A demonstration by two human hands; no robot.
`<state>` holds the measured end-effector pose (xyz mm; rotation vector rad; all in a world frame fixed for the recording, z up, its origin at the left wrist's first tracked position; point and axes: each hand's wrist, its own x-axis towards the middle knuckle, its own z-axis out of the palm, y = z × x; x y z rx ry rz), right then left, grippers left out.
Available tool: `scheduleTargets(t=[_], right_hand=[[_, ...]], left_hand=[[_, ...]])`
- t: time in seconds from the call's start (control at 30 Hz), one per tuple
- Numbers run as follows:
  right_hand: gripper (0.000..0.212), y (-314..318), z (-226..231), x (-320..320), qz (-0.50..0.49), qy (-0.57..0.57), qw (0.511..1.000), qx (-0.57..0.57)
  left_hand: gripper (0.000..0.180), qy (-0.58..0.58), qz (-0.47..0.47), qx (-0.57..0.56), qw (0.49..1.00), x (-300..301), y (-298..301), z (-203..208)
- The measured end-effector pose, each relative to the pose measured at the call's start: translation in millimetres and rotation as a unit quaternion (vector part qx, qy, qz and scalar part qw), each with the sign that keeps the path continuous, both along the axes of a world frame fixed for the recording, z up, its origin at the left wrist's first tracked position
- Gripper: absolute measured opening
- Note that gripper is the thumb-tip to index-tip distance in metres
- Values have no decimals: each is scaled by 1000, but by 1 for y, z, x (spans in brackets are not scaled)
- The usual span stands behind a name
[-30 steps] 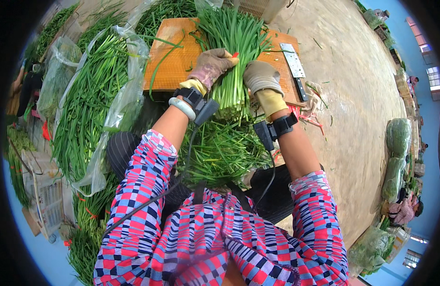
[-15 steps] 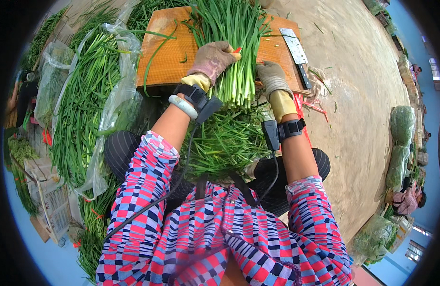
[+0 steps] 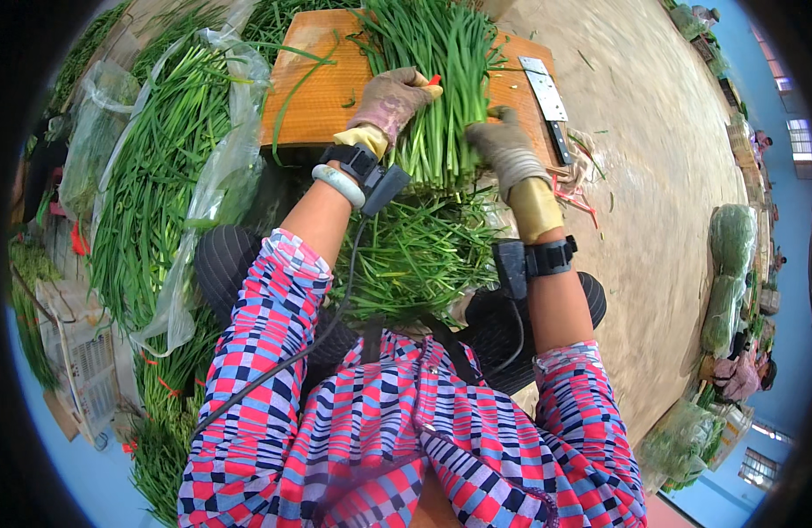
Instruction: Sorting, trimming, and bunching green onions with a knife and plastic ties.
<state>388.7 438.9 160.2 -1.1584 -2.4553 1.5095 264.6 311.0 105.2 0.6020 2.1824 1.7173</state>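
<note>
A thick bunch of garlic chives (image 3: 441, 114) lies on a wooden board (image 3: 322, 79), pale cut stems toward me. My gloved left hand (image 3: 391, 104) is closed at the bunch's left side. A bit of red tie (image 3: 435, 80) sticks out between its thumb and finger. On the other side, my gloved right hand (image 3: 504, 150) bends against the stems with curled fingers; what they hold, if anything, is hidden. A cleaver (image 3: 547, 101) with a black handle rests at the board's right edge. Loose green leaves (image 3: 415, 255) are heaped below the board, between my knees.
To the left, a clear plastic bag (image 3: 225, 167) holds many more chives (image 3: 164, 176). A white plastic crate (image 3: 89, 370) stands farther left. Red ties (image 3: 577, 201) and scraps lie on the concrete floor (image 3: 661, 220). Wrapped green bundles (image 3: 727, 273) line the far right.
My right hand has turned and pressed in against the stems; the red at its fingertips no longer shows. My left hand stays by the bunch with the red tie. The view has shifted slightly.
</note>
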Motion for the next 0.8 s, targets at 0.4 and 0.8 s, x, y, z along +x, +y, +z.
scheduleTargets(t=[0.4, 0.8], right_hand=[[82, -5, -55, -18, 38, 45, 990, -131], [12, 35, 16, 6, -30, 86, 936, -341]], left_hand=[[25, 45, -27, -67, 996, 8, 2, 11], [27, 146, -68, -292, 943, 14, 9, 25]])
